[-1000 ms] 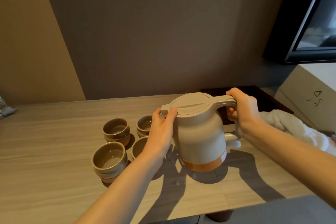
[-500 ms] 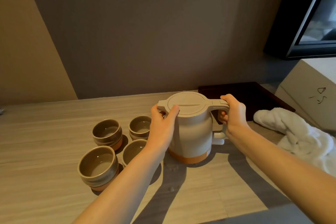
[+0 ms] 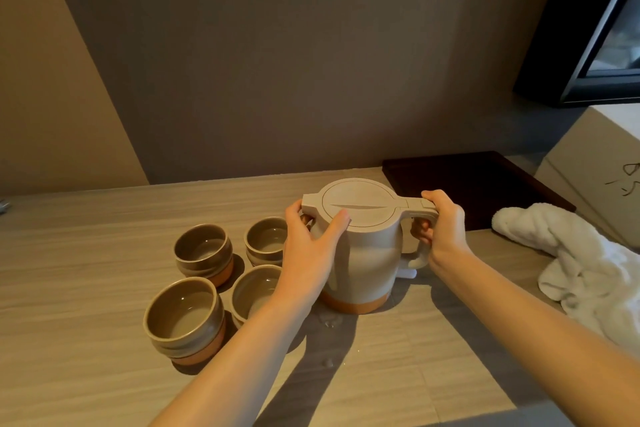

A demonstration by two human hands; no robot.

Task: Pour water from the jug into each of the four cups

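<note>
— What colours do I have in front of me?

— My jug (image 3: 363, 263) is pale beige with an orange band round its base. The four cups (image 3: 202, 250) are grey-brown glazed, each with a bare terracotta foot.

— And under them?

— The table (image 3: 86, 288) is light wood with fine, streaky grain. To my right lie a white towel (image 3: 581, 270), a dark brown tray (image 3: 485, 184), and a cream box (image 3: 595, 163) with dark scribbled marks.
</note>
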